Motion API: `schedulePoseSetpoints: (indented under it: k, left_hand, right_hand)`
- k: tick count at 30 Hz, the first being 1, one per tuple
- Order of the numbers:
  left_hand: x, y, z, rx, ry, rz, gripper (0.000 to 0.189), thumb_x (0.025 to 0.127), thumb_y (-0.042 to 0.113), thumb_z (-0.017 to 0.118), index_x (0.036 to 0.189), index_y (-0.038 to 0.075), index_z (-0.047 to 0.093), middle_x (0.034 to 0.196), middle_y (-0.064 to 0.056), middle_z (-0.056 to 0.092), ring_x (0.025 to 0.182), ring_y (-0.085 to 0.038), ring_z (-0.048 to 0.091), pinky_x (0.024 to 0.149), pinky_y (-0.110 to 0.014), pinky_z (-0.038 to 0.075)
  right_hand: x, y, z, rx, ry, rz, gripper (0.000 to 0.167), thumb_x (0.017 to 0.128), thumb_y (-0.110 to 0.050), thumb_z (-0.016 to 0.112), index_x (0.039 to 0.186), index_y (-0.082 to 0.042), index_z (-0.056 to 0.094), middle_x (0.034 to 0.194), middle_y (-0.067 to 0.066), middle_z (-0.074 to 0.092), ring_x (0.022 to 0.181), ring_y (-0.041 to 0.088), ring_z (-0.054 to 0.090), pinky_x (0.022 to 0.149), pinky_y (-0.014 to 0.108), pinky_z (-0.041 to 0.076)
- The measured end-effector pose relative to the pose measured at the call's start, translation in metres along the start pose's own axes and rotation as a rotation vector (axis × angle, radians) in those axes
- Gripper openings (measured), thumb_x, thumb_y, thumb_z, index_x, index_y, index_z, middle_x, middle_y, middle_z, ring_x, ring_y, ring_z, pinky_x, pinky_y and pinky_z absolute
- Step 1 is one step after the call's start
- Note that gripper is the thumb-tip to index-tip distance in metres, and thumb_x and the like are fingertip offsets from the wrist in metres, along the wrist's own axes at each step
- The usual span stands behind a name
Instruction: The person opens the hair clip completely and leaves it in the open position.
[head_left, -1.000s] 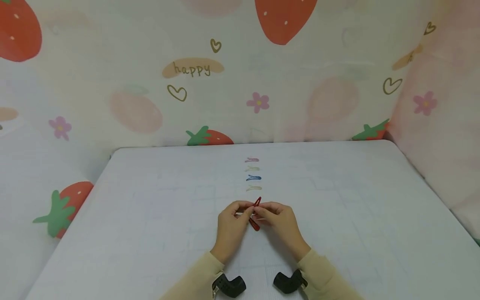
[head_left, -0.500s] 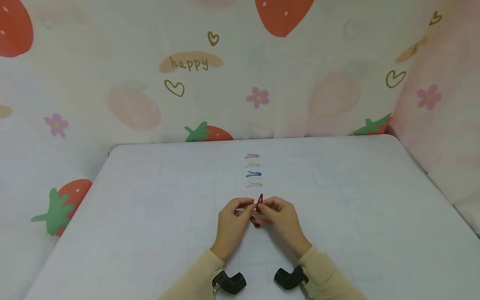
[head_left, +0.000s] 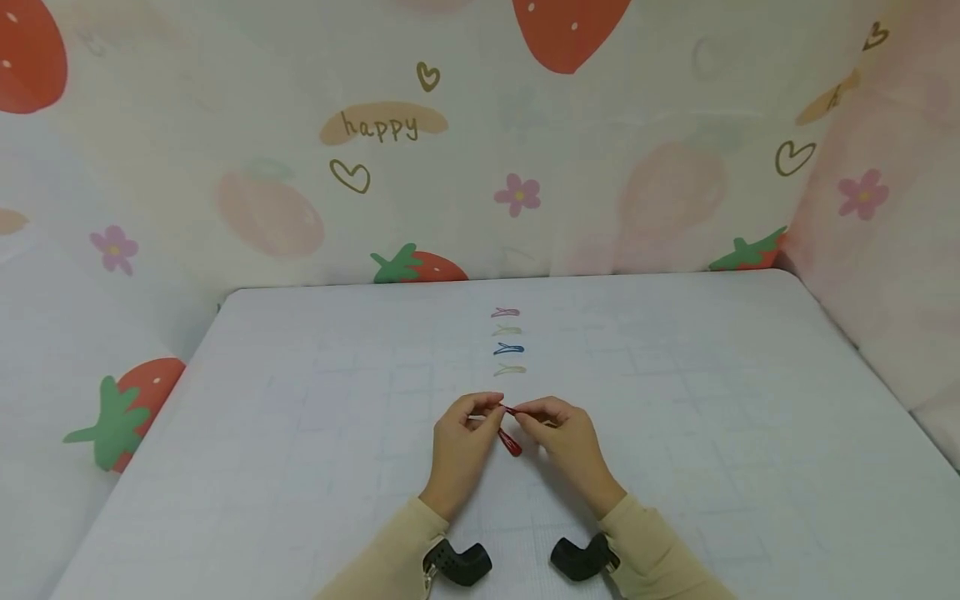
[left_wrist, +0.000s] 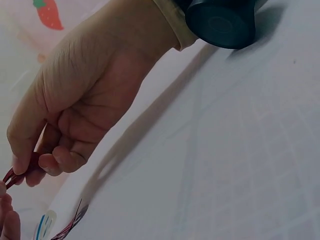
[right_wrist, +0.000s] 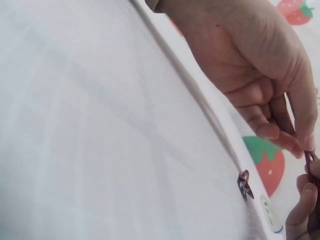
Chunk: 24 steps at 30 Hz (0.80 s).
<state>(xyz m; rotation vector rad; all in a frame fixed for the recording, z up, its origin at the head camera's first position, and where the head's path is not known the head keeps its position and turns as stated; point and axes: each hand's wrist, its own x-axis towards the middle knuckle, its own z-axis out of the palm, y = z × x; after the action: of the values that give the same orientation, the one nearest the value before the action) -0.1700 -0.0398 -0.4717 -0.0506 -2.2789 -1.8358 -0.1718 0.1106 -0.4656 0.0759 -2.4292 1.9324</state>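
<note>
Both hands meet over the middle of the white table, pinching a small red snap hair clip [head_left: 511,409] between them. My left hand [head_left: 467,450] has thumb and fingertips on its left end; my right hand [head_left: 564,437] pinches its right end. The left wrist view shows the clip [left_wrist: 10,177] partly covered by the fingertips, and so does the right wrist view, where the clip [right_wrist: 311,159] sits at the frame's edge. Just below the hands, a second red hair clip [head_left: 510,443] lies on the table, its upper end hidden behind the left thumb.
Beyond the hands, several snap clips lie in a column with prongs spread: a pale yellow clip [head_left: 510,370], a blue clip [head_left: 509,349], another pale yellow one and a pink clip [head_left: 506,312]. The white table [head_left: 300,467] ends at a strawberry-print curtain [head_left: 585,233].
The held red clip, which stuck up from the fingertips, now lies across between both hands. The right fingers have shifted slightly. The clips on the table keep their places.
</note>
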Motion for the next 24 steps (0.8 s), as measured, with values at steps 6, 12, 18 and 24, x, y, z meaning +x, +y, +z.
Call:
schedulePoseSetpoints:
  k: [6, 12, 18, 24]
  left_hand:
    - [-0.0005, -0.0007, -0.0006, 0.024, -0.008, -0.008, 0.008, 0.090, 0.010, 0.071, 0.097, 0.008, 0.073, 0.090, -0.008, 0.070, 0.067, -0.006, 0.059, 0.063, -0.017, 0.048]
    - [-0.0002, -0.0010, -0.0011, 0.015, -0.025, -0.030, 0.008, 0.093, 0.011, 0.068, 0.100, 0.007, 0.070, 0.094, -0.010, 0.068, 0.064, -0.006, 0.056, 0.060, -0.017, 0.044]
    - [0.0000, -0.0026, -0.0010, 0.006, -0.022, -0.032, 0.009, 0.093, 0.012, 0.069, 0.100, 0.007, 0.071, 0.094, -0.010, 0.068, 0.068, -0.006, 0.057, 0.062, -0.016, 0.045]
    - [-0.0011, -0.0032, 0.0001, 0.010, -0.033, -0.019, 0.009, 0.092, 0.012, 0.069, 0.100, 0.009, 0.072, 0.095, -0.009, 0.068, 0.076, -0.008, 0.060, 0.067, -0.017, 0.048]
  right_hand:
    - [-0.0004, 0.0022, -0.0010, 0.030, 0.001, 0.016, 0.012, 0.089, -0.011, 0.074, 0.099, -0.004, 0.077, 0.092, 0.014, 0.074, 0.069, 0.004, 0.060, 0.059, 0.020, 0.046]
    - [0.0016, 0.0039, -0.0013, 0.157, 0.025, 0.058, 0.018, 0.088, -0.008, 0.074, 0.102, 0.004, 0.072, 0.089, 0.019, 0.075, 0.072, 0.007, 0.069, 0.065, 0.023, 0.055]
    - [0.0025, 0.0054, -0.0027, 0.230, 0.028, 0.080, 0.018, 0.089, -0.004, 0.072, 0.102, 0.008, 0.070, 0.087, 0.020, 0.075, 0.070, 0.007, 0.070, 0.065, 0.024, 0.057]
    - [0.0020, 0.0054, -0.0044, 0.279, 0.039, 0.077, 0.021, 0.089, 0.000, 0.070, 0.106, 0.012, 0.069, 0.093, 0.027, 0.073, 0.071, 0.007, 0.071, 0.066, 0.024, 0.058]
